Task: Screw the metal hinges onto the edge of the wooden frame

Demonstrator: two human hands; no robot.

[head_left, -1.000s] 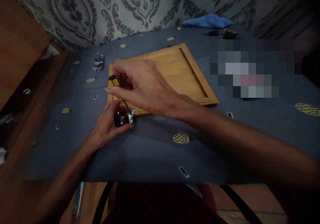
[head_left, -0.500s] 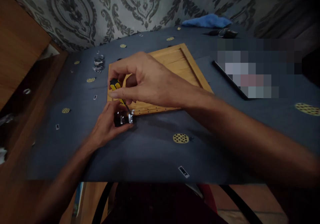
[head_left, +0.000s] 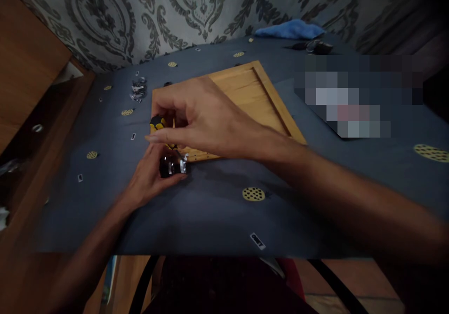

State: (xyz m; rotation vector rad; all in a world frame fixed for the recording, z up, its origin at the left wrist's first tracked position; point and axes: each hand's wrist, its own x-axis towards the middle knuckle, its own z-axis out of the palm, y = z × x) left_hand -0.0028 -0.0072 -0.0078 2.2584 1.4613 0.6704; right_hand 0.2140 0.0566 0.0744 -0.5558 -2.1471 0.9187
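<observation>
Dark blue tablecloth (head_left: 217, 215) beneath damask wallpaper: your two hands meet at the near left corner of a wooden panel (head_left: 245, 89).
Your right hand (head_left: 199, 117) has its fingers curled closed around the one yellow-and-black screwdriver (head_left: 156, 123); its shaft is mostly hidden under your fingers. Your left hand (head_left: 149, 173) pinches a single metal hinge (head_left: 174, 165) tight against the panel's corner. Beyond lies one small heap of metal fittings (head_left: 138, 89), too small to count. One blue cloth (head_left: 289, 29) sits at the far edge. A patch on the right is blurred out.

Left hand (head_left: 150, 173) curled low, right hand (head_left: 199, 117) pinched just above
</observation>
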